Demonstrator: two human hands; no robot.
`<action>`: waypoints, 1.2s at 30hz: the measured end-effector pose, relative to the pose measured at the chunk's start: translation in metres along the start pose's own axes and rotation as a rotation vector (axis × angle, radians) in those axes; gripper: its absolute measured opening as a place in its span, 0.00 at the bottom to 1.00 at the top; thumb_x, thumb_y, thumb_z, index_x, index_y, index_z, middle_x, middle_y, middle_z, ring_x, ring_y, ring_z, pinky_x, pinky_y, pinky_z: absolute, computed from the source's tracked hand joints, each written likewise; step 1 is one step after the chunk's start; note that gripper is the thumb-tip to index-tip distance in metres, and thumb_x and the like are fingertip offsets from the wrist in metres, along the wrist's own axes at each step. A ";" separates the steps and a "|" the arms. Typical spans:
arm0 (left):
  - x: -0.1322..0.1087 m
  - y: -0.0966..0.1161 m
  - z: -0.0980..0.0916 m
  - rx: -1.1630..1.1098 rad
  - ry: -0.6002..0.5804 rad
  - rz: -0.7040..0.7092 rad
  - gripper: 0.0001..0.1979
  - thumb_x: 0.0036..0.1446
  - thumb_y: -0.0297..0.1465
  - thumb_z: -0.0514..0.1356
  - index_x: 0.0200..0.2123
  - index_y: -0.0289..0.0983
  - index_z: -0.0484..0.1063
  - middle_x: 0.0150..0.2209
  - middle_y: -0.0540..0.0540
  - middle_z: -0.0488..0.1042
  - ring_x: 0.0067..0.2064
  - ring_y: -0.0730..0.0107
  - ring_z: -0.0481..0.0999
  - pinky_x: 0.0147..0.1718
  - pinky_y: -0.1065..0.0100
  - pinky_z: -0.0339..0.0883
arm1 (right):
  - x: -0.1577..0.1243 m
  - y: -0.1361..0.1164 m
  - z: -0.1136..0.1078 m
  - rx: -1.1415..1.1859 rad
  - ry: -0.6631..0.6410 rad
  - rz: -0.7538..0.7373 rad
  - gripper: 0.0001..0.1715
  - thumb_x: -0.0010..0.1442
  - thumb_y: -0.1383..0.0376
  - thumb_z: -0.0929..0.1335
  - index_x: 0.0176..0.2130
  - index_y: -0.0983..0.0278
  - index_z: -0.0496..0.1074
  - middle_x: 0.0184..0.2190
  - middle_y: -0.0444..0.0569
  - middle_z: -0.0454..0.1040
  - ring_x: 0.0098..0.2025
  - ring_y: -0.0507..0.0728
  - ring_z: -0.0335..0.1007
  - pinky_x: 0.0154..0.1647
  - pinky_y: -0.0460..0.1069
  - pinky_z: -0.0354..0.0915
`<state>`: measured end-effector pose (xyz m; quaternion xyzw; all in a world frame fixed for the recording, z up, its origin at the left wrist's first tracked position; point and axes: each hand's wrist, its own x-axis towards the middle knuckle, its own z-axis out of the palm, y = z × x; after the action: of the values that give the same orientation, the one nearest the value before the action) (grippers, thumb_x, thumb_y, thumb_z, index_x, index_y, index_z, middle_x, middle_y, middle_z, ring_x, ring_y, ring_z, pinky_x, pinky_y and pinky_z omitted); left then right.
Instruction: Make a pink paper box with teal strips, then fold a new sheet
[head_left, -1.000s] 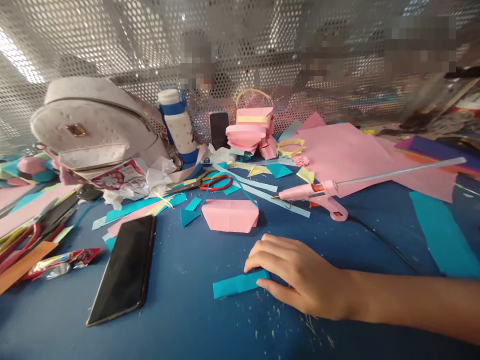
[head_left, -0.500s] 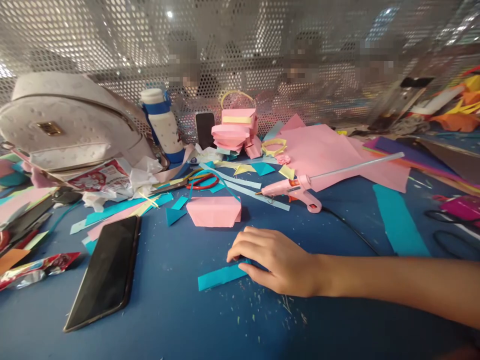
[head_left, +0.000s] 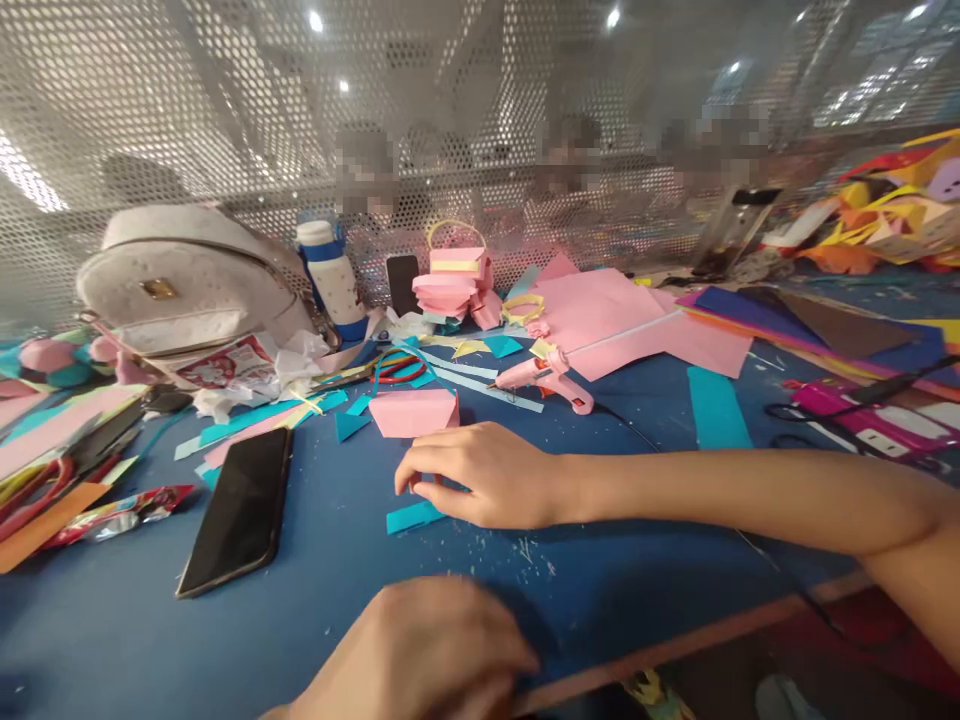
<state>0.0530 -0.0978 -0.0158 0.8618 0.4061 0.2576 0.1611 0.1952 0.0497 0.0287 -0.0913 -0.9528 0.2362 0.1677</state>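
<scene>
My right hand [head_left: 487, 475] hovers over the blue tabletop with fingers loosely bent, a gap showing between thumb and forefinger. A teal paper strip [head_left: 414, 517] lies just below its fingertips, partly covered by the hand; whether they touch I cannot tell. Just beyond the knuckles sits a folded pink paper piece [head_left: 414, 412]. At the bottom, near the table's front edge, my left hand [head_left: 427, 650] is blurred and curled, its fingers mostly hidden. A pink hot glue gun [head_left: 546, 380] with a glue stick in its back rests behind my right hand.
A black phone [head_left: 240, 510] lies at left. Red-handled scissors [head_left: 401, 368] and paper scraps stand behind the pink piece. Farther back are a white backpack [head_left: 199, 290], a bottle [head_left: 334, 280] and pink sheets [head_left: 600, 315]. A magenta power strip [head_left: 870, 420] with cords is at right.
My left hand has come into view at the bottom. The view has shifted, showing the table's front edge. My right hand has lifted or slid slightly, still by the teal strip.
</scene>
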 end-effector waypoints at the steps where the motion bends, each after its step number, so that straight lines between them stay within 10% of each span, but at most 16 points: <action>1: 0.010 0.000 0.004 -0.098 0.002 -0.062 0.13 0.69 0.35 0.52 0.50 0.40 0.73 0.40 0.45 0.79 0.35 0.68 0.79 0.33 0.67 0.75 | 0.003 -0.004 -0.001 0.012 0.004 -0.003 0.09 0.66 0.71 0.63 0.44 0.63 0.71 0.43 0.46 0.76 0.42 0.53 0.71 0.41 0.47 0.62; 7: 0.062 0.013 0.025 -0.949 0.178 -0.657 0.18 0.52 0.41 0.69 0.36 0.31 0.78 0.32 0.41 0.80 0.34 0.63 0.79 0.36 0.65 0.74 | 0.017 -0.028 -0.008 0.065 0.023 -0.050 0.09 0.64 0.72 0.64 0.43 0.64 0.72 0.40 0.44 0.77 0.39 0.52 0.70 0.37 0.45 0.60; 17: 0.100 0.048 0.022 -1.390 0.229 -0.501 0.25 0.42 0.42 0.74 0.38 0.28 0.79 0.36 0.36 0.81 0.40 0.52 0.81 0.41 0.59 0.74 | 0.038 -0.052 -0.019 0.111 0.076 -0.090 0.09 0.64 0.73 0.64 0.41 0.65 0.74 0.35 0.42 0.77 0.34 0.50 0.68 0.33 0.44 0.58; 36: 0.058 0.023 -0.012 -1.181 0.243 -0.492 0.20 0.50 0.42 0.69 0.36 0.29 0.79 0.35 0.35 0.82 0.31 0.59 0.83 0.30 0.66 0.76 | 0.042 -0.059 -0.024 0.194 0.103 -0.067 0.10 0.63 0.74 0.64 0.37 0.65 0.75 0.33 0.42 0.76 0.33 0.50 0.68 0.34 0.45 0.59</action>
<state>0.0918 -0.0655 0.0233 0.4747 0.3971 0.4887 0.6149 0.1597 0.0189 0.0891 -0.0548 -0.9180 0.3167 0.2322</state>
